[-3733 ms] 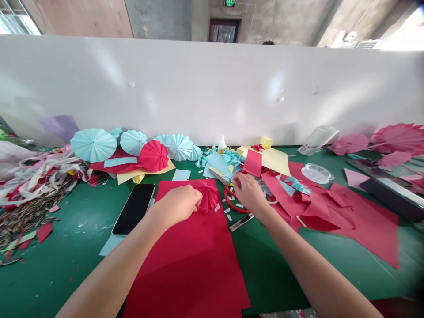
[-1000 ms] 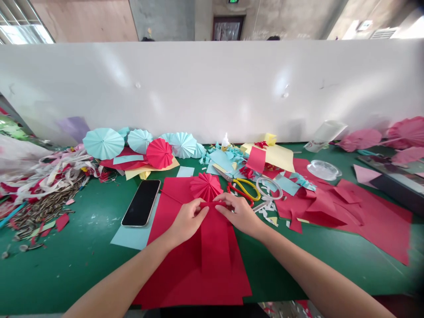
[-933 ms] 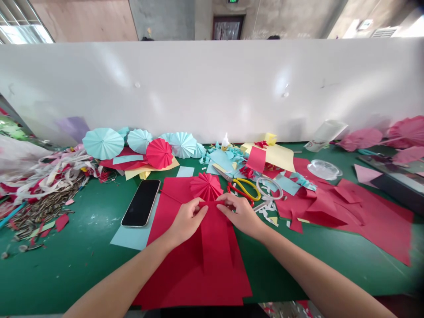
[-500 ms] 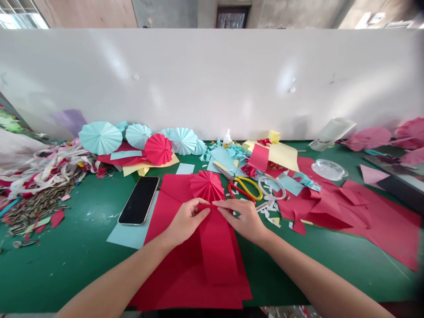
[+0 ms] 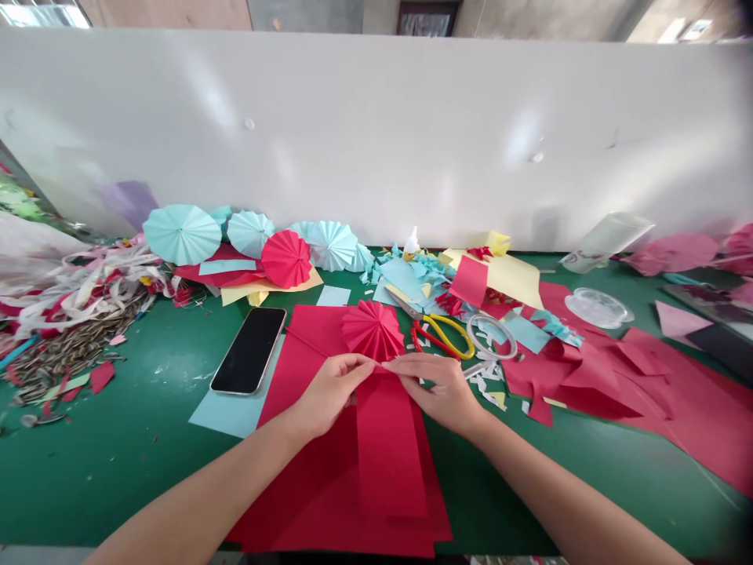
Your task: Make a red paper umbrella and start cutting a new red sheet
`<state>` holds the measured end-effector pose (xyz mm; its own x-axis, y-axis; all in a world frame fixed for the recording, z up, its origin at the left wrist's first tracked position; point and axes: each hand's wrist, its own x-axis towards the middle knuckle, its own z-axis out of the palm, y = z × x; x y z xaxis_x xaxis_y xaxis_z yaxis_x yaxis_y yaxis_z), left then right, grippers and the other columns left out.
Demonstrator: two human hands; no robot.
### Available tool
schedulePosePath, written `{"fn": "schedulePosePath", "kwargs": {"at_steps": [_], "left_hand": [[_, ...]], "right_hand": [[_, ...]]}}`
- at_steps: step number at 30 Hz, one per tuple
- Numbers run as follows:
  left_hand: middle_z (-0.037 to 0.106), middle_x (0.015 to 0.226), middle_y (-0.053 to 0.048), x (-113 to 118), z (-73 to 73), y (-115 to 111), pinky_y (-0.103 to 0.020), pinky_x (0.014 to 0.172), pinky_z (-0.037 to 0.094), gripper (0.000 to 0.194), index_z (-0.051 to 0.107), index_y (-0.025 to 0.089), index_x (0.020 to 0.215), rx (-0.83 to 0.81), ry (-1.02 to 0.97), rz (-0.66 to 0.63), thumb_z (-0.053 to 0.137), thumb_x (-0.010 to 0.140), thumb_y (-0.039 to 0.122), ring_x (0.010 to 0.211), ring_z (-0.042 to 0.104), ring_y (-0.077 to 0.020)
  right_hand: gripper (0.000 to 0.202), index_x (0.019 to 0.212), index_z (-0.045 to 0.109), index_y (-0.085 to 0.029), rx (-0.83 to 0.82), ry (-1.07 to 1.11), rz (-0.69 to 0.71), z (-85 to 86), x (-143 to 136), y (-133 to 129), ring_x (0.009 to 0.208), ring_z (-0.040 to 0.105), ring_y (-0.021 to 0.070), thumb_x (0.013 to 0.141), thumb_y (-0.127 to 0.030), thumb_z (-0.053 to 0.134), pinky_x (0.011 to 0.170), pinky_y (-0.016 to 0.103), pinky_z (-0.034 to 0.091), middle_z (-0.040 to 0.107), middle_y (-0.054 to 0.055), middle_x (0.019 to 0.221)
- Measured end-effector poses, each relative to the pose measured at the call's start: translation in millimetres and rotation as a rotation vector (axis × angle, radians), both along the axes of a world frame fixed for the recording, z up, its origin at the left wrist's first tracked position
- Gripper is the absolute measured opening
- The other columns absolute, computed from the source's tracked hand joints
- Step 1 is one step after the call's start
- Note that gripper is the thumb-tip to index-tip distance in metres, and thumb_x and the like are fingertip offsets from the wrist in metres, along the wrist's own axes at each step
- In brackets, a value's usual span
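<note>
Both hands meet at the far end of a long red paper strip (image 5: 391, 447), pinching its folded edge. My left hand (image 5: 332, 392) is closed on the left part of that edge, thumb and index finger together. From the right, my right hand (image 5: 441, 390) grips the same edge, its fingers nearly touching the left ones. Just beyond the fingertips sits a red pleated paper fan (image 5: 372, 328). Beneath the strip lies a stack of larger red paper sheets (image 5: 294, 494). The exact fold between the fingertips is partly hidden.
A phone (image 5: 249, 351) rests left of the stack on light blue paper. Scissors (image 5: 438, 326) and a tape roll (image 5: 492, 337) lie to the right. Light blue paper rosettes (image 5: 182, 235) line the back, near a glue bottle (image 5: 411, 243). Red paper scraps (image 5: 594, 377) spread at right.
The view has tilted down slightly and shifted a little left. Both hands stay at the strip's far end, the left thumb now closer against the index finger.
</note>
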<state>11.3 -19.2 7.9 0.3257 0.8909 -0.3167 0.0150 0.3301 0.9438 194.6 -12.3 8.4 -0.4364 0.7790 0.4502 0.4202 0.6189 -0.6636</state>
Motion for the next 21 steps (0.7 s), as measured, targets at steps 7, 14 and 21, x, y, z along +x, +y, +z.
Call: {"fn": "schedulePosePath", "kwargs": {"at_steps": [7, 14, 21], "left_hand": [[0.064, 0.093, -0.004, -1.9, 2.0, -1.9, -0.026, 0.074, 0.046, 0.026, 0.058, 0.018, 0.096, 0.316, 0.206, -0.059, 0.049, 0.082, 0.037, 0.089, 0.059, -0.0177], [0.064, 0.093, -0.004, -0.7, 0.5, -5.3, -0.026, 0.072, 0.048, 0.026, 0.057, 0.019, 0.097, 0.411, 0.300, -0.054, 0.048, 0.082, 0.039, 0.085, 0.060, -0.0171], [0.067, 0.086, -0.002, -0.5, -0.1, -4.3, -0.027, 0.071, 0.048, 0.021, 0.062, 0.020, 0.087, 0.486, 0.337, -0.031, 0.051, 0.080, 0.037, 0.081, 0.061, -0.0179]], "right_hand": [[0.023, 0.094, 0.066, -0.021, -0.297, -0.057, -0.112, 4.1, -5.9, -1.3, 0.074, 0.063, 0.0171, 0.078, -0.031, 0.055, 0.061, 0.027, 0.050, 0.068, 0.006, 0.091], [0.017, 0.085, 0.066, -0.020, -0.358, -0.021, -0.165, -1.7, -8.5, -1.1, 0.071, 0.062, 0.0171, 0.078, -0.031, 0.055, 0.062, 0.027, 0.050, 0.068, 0.005, 0.083], [0.013, 0.081, 0.065, -0.020, -0.364, 0.007, -0.142, -0.5, -12.3, -5.5, 0.069, 0.062, 0.0167, 0.075, -0.028, 0.058, 0.060, 0.027, 0.050, 0.068, 0.004, 0.078]]}}
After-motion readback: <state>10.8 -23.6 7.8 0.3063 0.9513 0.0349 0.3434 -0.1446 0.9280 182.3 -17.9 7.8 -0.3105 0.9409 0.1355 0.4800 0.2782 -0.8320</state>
